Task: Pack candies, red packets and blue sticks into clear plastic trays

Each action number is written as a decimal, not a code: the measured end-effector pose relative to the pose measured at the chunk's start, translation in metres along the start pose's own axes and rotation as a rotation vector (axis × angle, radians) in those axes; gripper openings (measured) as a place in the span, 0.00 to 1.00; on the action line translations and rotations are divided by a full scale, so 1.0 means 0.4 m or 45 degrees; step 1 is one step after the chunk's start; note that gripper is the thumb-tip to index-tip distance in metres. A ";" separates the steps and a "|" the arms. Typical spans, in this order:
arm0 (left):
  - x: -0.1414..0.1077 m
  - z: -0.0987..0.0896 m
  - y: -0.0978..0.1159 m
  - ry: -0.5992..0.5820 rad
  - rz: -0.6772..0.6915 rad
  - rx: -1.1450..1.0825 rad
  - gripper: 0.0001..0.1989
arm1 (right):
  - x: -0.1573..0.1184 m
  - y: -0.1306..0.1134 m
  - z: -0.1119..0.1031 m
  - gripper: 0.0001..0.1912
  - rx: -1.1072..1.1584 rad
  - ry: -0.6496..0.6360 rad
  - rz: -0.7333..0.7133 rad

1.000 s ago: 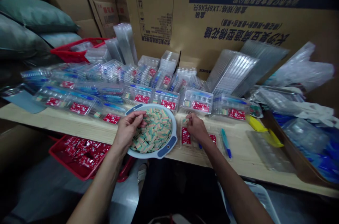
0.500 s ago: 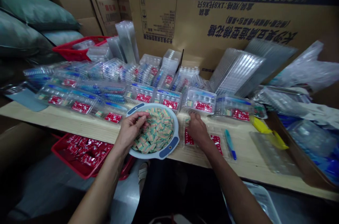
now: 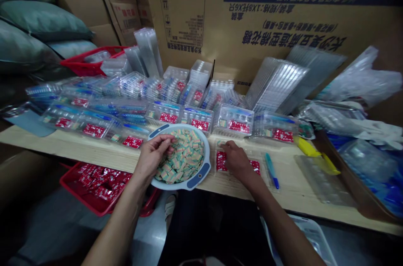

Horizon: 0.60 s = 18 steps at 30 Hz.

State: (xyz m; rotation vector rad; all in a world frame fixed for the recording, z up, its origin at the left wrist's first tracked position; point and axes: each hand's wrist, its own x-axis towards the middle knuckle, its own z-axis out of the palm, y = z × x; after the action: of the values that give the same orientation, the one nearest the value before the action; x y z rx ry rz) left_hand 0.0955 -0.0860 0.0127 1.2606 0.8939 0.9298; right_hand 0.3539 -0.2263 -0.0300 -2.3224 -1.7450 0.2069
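Just now our right hand [image 3: 236, 161] has slid a little toward us across the clear blister tray [image 3: 242, 148] in front of it, its fingers now lying flatter and reaching left, where a small striped piece shows by the fingertips [image 3: 220, 144]; we cannot tell whether they pinch it. Two red printed cards [image 3: 221, 161] sit beneath that hand. Our left hand [image 3: 153, 159] stays curled over the near rim of the round white bowl with blue handles [image 3: 203, 148], fingers bent down among the pastel striped candies [image 3: 185, 159], though whether it grips any is hidden. The bowl sits at the front edge of the pale wooden worktop [image 3: 78, 150], between our hands, and its load has no obvious change. Filled clear blister packs [image 3: 198, 119] line up behind it, a blue pen [image 3: 271, 170] lies right of our right hand, and stacks of empty clear trays [image 3: 277, 83] lean at upper right. A red crate of red packets [image 3: 85, 190] sits below the worktop at lower left, grey-green sacks [image 3: 40, 27] slump at upper left, and large printed cardboard cartons [image 3: 283, 14] fill the back.
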 end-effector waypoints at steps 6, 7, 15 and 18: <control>0.001 0.040 0.056 -0.047 0.222 0.347 0.15 | -0.006 0.056 -0.004 0.29 0.168 0.059 0.011; 0.004 0.065 0.077 -0.134 0.337 0.493 0.12 | -0.007 0.055 -0.007 0.28 0.138 0.031 -0.016; 0.070 0.352 0.094 -1.062 0.732 1.630 0.12 | -0.033 0.026 -0.033 0.23 0.007 -0.102 -0.057; 0.098 0.414 0.037 -1.137 0.682 1.851 0.11 | -0.047 0.028 -0.032 0.25 0.029 -0.068 -0.090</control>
State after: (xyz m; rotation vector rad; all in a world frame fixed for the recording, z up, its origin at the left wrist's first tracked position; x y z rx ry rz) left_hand 0.2623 -0.1093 0.0421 2.9149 0.3858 -0.1825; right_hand 0.3620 -0.2485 -0.0211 -2.2548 -1.8370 0.2774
